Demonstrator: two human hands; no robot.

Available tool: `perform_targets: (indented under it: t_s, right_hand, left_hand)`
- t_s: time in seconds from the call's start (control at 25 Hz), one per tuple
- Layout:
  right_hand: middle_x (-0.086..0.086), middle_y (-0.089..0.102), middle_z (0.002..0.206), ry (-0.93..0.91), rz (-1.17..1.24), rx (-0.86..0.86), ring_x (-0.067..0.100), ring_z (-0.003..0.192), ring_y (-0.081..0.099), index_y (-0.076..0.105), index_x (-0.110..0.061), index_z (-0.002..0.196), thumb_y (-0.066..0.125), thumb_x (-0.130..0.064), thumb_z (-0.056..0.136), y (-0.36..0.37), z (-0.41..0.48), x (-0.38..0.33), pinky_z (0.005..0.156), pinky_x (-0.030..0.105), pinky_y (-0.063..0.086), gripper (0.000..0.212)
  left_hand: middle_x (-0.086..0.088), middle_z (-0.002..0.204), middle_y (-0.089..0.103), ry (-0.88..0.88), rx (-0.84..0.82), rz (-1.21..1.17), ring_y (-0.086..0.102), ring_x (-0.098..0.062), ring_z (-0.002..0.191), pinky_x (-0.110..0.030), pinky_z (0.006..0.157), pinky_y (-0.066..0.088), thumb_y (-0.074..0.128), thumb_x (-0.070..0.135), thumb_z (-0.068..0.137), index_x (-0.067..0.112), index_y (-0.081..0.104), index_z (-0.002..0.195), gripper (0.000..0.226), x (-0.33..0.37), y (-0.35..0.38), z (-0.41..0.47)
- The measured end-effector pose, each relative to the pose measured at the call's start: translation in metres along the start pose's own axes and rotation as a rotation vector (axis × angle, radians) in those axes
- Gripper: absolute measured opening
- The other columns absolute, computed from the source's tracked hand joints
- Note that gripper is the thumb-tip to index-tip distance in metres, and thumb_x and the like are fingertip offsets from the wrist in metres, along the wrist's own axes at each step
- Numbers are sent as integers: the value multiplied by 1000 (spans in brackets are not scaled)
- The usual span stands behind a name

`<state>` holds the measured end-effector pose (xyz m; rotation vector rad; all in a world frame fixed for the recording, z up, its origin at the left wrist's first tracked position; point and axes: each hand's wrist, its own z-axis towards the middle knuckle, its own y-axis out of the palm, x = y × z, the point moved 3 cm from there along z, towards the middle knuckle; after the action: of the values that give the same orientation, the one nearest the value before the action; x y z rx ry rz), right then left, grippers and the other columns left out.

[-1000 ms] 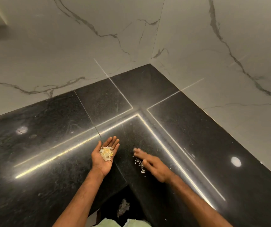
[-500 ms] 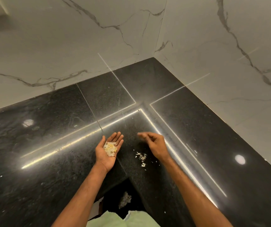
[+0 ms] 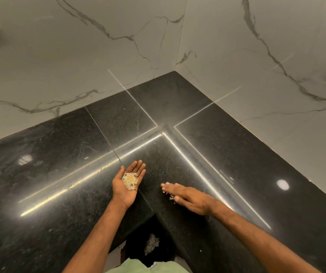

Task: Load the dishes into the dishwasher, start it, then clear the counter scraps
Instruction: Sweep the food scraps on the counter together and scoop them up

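Directly below the head camera, two bare forearms reach over a glossy black stone desk (image 3: pixel 237 154). The desk bends round an inner corner and is backed by white marble walls (image 3: pixel 79 56) with grey veins.

The left hand (image 3: pixel 127 191) is held palm up over the desk, near its front edge. Its fingers (image 3: pixel 138 167) are straight, close together and slightly cupped. In the palm it carries a small heap of scraps (image 3: pixel 130 181), white and yellow shreds.

The right hand (image 3: pixel 192 200) is palm down, low on the desk, just to the right and apart from the left. Its fingers (image 3: pixel 170 187) are straight and side by side, tips pointing towards the left hand. A few loose scraps (image 3: pixel 171 197) lie on the desk against those fingers.

Bright strips of light reflect across the desk. A pale green garment (image 3: pixel 154 267) shows at the bottom edge.
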<state>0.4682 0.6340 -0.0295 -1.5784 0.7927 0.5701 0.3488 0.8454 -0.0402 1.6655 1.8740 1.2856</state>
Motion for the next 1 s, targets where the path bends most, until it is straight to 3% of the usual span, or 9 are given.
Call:
perform_targets:
  t_s: [0.12, 0.16, 0.28, 0.44, 0.56, 0.64, 0.72, 0.88, 1.0]
  right_hand:
    - [-12, 22, 162, 191, 138, 421, 8, 151, 16, 29, -19, 155, 30, -41, 106, -16, -16, 12, 125, 37, 12, 54]
    - [-12, 22, 162, 255, 117, 479, 6, 151, 15, 29, -19, 155, 31, -40, 105, -13, -18, 15, 125, 39, 14, 54]
    - [-10, 21, 163, 307, 30, 447, 2, 151, 11, 27, -19, 156, 30, -38, 105, 14, -6, 9, 124, 43, 13, 54]
    - [-12, 23, 162, 233, 156, 371, 3, 151, 12, 27, -23, 156, 25, -47, 106, 38, 17, -14, 125, 36, 10, 56]
    - [-13, 31, 159, 266, 542, 550, 7, 149, 22, 34, -24, 153, 26, -51, 105, 37, 17, -18, 124, 33, 17, 56]
    - [-10, 37, 157, 334, 644, 730, 9, 148, 28, 39, -23, 151, 24, -53, 105, 25, 12, -13, 124, 36, 20, 57]
    - [-7, 42, 154, 400, 654, 798, 9, 146, 33, 43, -19, 149, 25, -48, 105, 15, 8, -5, 123, 41, 22, 55]
    - [-9, 45, 152, 380, 563, 768, 7, 145, 32, 48, -23, 146, 29, -41, 107, 23, 10, -4, 123, 42, 22, 47]
    - [-5, 46, 151, 349, 552, 777, 10, 145, 34, 48, -17, 146, 30, -47, 105, 29, 9, -8, 122, 44, 25, 53]
  left_hand:
    - [-20, 119, 69, -17, 0, -1, 68, -33, 109, -43, 89, 58, 39, 33, 104, -1, 78, 93, 53, -2, -1, 0]
    - [-20, 119, 69, -22, 6, -7, 68, -33, 109, -43, 88, 58, 39, 33, 104, -1, 78, 93, 53, -3, -4, -1]
    - [-20, 120, 68, -36, 19, -5, 68, -33, 109, -43, 87, 59, 39, 33, 103, -1, 78, 94, 52, -9, -10, -3]
    - [-20, 121, 68, -49, 14, -14, 67, -34, 111, -43, 90, 57, 39, 32, 103, -2, 73, 102, 48, -19, -9, -8]
    - [-20, 120, 68, -58, 6, -54, 67, -34, 110, -45, 94, 54, 40, 31, 102, -2, 72, 102, 46, -21, -6, -14]
    - [-19, 118, 69, -73, -8, -58, 67, -33, 111, -45, 96, 53, 40, 31, 102, -2, 75, 97, 49, -23, -5, -20]
    - [-19, 119, 69, -97, -11, -69, 66, -33, 113, -44, 96, 54, 40, 32, 102, -2, 76, 97, 49, -28, -10, -30]
    - [-20, 121, 67, -68, 5, -79, 64, -35, 116, -43, 91, 57, 40, 32, 102, -1, 77, 97, 49, -43, -29, -58]
    - [-20, 121, 68, 27, 23, -149, 64, -34, 116, -43, 96, 54, 36, 31, 103, -1, 77, 96, 52, -56, -34, -74]
